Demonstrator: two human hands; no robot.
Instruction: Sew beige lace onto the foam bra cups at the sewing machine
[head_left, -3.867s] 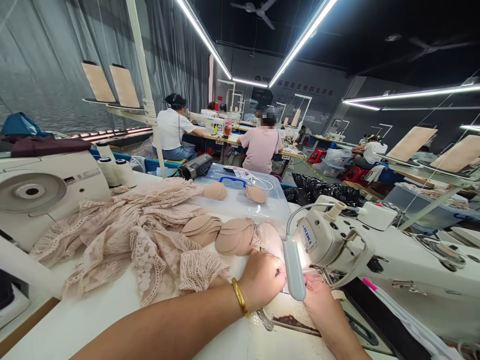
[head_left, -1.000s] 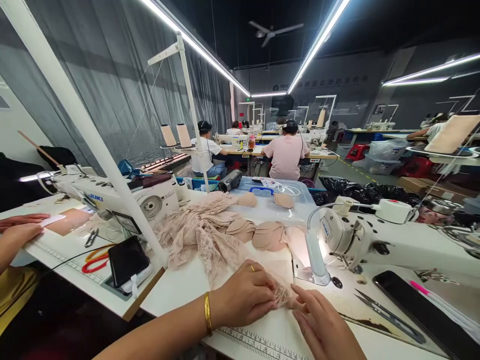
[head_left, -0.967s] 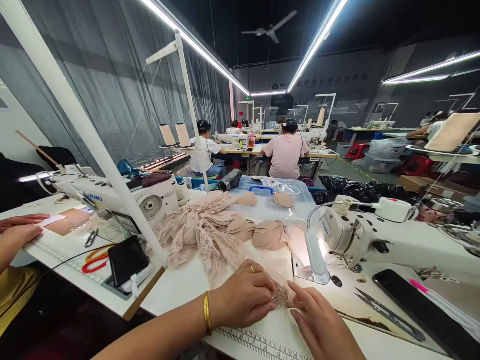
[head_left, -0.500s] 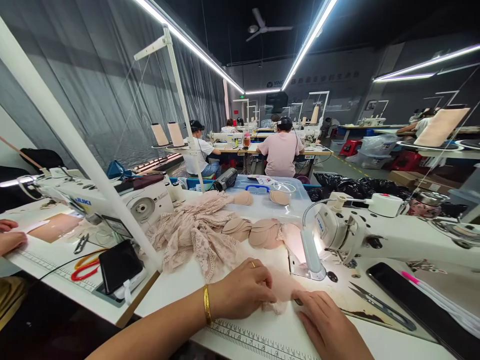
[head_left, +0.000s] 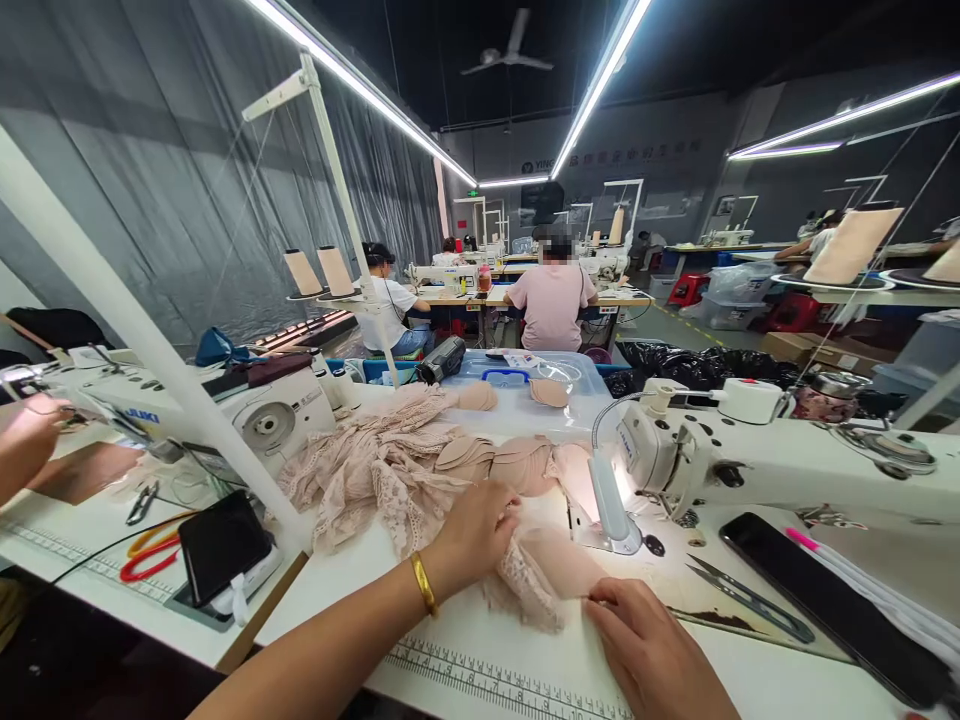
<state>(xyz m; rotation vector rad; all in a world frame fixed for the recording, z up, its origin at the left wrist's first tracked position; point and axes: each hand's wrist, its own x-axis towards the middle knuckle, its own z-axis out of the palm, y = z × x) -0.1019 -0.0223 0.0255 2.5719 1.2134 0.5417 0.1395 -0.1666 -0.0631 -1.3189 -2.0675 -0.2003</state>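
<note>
My left hand [head_left: 480,535], with a gold bangle at the wrist, is closed with curled fingers at the upper end of a beige lace piece [head_left: 531,585]. The lace hangs down beside a smooth beige bra cup [head_left: 559,562] on the white table. My right hand [head_left: 641,635] pinches the cup's right corner between thumb and fingers, its palm low over the table. Behind my left hand lies a heap of beige lace fabric [head_left: 375,465], next to stacked beige cup pads [head_left: 521,465]. The sewing machine [head_left: 652,450] stands just beyond my right hand.
Thread snips [head_left: 750,600], a black phone [head_left: 817,600] and a pink-tipped pen [head_left: 802,540] lie on the right. A ruler strip [head_left: 487,685] runs along the front edge. A clear plastic box [head_left: 585,400] stands behind. At left, a co-worker's hand [head_left: 34,440] is beside another machine [head_left: 225,410].
My left hand has moved up and away from my right hand, and the lace now lies more spread out beside the cup. The view has shifted slightly right. The co-worker's hand has risen.
</note>
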